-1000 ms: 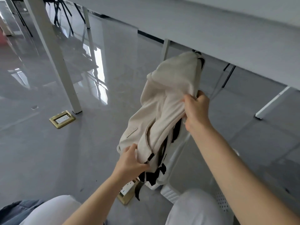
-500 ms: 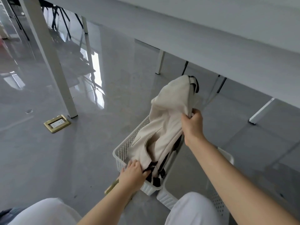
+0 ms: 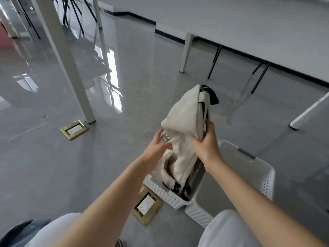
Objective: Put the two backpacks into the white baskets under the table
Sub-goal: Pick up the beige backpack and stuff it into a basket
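Note:
A cream backpack [image 3: 185,120] with black straps stands upright, its lower end down inside the left white basket [image 3: 160,190] on the floor. My right hand [image 3: 207,141] pinches a fold of fabric near the backpack's top. My left hand [image 3: 157,148] is beside the bag's left face with fingers spread, touching or nearly touching it. A second white basket [image 3: 256,168] stands right beside the first, and I see nothing in it. No second backpack is in view.
A white table [image 3: 249,24] spans overhead at the upper right, with white legs [image 3: 185,52] and a nearer leg [image 3: 67,65] at left. Two brass floor sockets [image 3: 74,130] [image 3: 146,205] sit in the glossy grey floor. My knees fill the bottom edge.
The backpack has come down from mid-air into the left basket. My left hand has let go of the bag's lower end and moved up to its left side, fingers open.

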{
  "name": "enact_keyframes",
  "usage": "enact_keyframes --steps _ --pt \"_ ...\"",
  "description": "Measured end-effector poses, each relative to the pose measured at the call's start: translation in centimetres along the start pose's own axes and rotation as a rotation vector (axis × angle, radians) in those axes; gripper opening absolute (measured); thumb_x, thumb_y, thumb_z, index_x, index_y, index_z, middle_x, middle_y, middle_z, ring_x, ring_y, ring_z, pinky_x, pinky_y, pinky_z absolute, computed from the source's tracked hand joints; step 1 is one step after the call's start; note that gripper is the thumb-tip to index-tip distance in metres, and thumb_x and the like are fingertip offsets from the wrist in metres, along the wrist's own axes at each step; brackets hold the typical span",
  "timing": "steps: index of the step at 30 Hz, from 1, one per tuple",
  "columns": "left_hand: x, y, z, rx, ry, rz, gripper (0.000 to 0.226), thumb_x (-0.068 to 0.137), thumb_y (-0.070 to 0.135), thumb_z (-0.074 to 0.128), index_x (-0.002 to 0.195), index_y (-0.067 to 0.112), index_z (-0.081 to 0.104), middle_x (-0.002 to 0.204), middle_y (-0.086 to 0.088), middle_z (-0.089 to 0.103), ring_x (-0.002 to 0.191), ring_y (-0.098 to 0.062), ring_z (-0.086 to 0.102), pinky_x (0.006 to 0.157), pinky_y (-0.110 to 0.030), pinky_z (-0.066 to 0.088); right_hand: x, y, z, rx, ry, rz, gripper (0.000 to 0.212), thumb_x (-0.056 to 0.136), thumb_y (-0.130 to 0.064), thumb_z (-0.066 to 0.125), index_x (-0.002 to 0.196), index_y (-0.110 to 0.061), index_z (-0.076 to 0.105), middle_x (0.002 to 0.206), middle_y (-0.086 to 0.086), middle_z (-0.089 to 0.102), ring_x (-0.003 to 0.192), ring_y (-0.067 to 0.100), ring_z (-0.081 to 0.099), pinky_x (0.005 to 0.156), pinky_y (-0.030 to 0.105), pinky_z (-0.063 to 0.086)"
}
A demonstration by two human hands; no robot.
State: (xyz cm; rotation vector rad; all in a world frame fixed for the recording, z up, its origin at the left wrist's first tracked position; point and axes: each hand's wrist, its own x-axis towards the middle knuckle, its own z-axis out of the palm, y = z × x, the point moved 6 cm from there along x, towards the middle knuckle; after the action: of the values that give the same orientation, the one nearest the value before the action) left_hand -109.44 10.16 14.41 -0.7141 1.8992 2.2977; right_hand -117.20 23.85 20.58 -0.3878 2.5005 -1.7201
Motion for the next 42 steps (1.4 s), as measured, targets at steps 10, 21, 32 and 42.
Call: enact_keyframes --steps 10,21,32,42 --pt "-2.4 8.1 -2.1 -0.039 0.338 0.258 0.013 0.074 0.008 0.075 0.084 0.011 0.068 0.083 -0.009 0.069 0.078 -0.023 0.066 0.075 -0.036 0.057 -3.8 -0.6 5.4 -0.094 -0.499 -0.169 0.078 0.077 -0.013 0.066 0.144 -0.036 0.034 0.111 0.001 0.053 0.104 0.014 0.059 0.093 0.028 0.052" --pt "-3.7 6.8 -4.9 -0.120 0.344 0.313 0.015 0.080 0.006 0.073 0.095 0.008 0.072 0.095 -0.014 0.073 0.083 -0.021 0.067 0.080 -0.039 0.058 -3.9 4.5 5.4 -0.445 -0.667 0.123 0.044 0.073 -0.018 0.064 0.114 -0.022 0.050 0.100 -0.010 0.061 0.099 0.010 0.061 0.079 0.022 0.048" --pt "-4.7 4.2 -3.8 0.031 0.264 0.235 0.020 0.077 0.009 0.076 0.096 0.012 0.070 0.114 -0.020 0.066 0.105 -0.036 0.065 0.091 -0.051 0.055 7.2 3.8 0.5 -0.438 -0.377 0.182 0.099 0.073 -0.016 0.074 0.151 -0.014 0.013 0.150 0.012 0.037 0.137 0.031 0.038 0.112 0.042 0.033" --pt "-5.2 4.2 -4.8 -0.077 0.352 0.255 0.018 0.082 0.014 0.073 0.099 0.020 0.072 0.101 -0.007 0.075 0.094 -0.022 0.071 0.075 -0.032 0.059 4.9 2.3 2.9 -0.456 -0.716 0.041 0.023 0.076 -0.016 0.062 0.094 -0.031 0.059 0.079 -0.016 0.070 0.078 0.004 0.068 0.064 0.021 0.053"
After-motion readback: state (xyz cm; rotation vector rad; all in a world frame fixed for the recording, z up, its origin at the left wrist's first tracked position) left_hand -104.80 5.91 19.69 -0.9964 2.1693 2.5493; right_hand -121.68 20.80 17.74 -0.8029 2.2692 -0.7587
